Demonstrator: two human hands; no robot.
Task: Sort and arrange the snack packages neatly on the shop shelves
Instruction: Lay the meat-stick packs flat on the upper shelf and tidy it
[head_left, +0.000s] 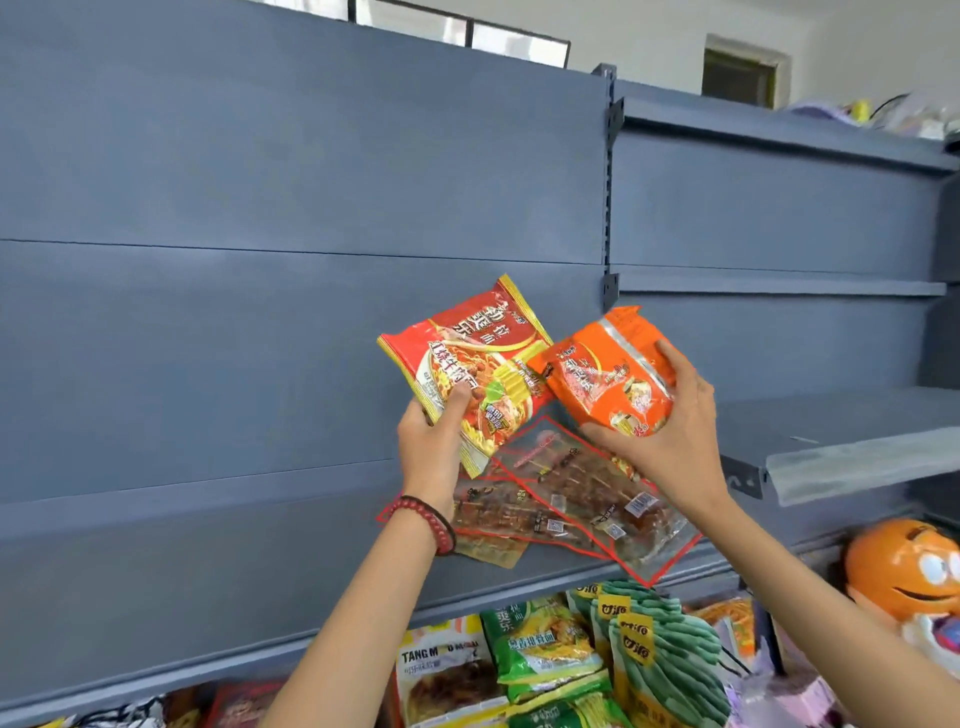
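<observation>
My left hand (431, 441) grips the lower edge of a red noodle packet (467, 358), held up in front of the grey-blue shelf back. My right hand (670, 431) holds an orange noodle packet (608, 374) just to its right; the two packets touch at one corner. Below both hands, several clear red-edged packets of brown snack (576, 499) lie flat and overlapping on the grey-blue shelf (260, 582). My left wrist wears a red bead bracelet.
On the shelf below stand green packets (654, 654), green-yellow noodle packets (545, 644) and a "TANG" packet (441, 675). An orange round-faced figure (909, 571) sits at the right. A shorter shelf (841, 441) juts out at the right, with more shelves above it.
</observation>
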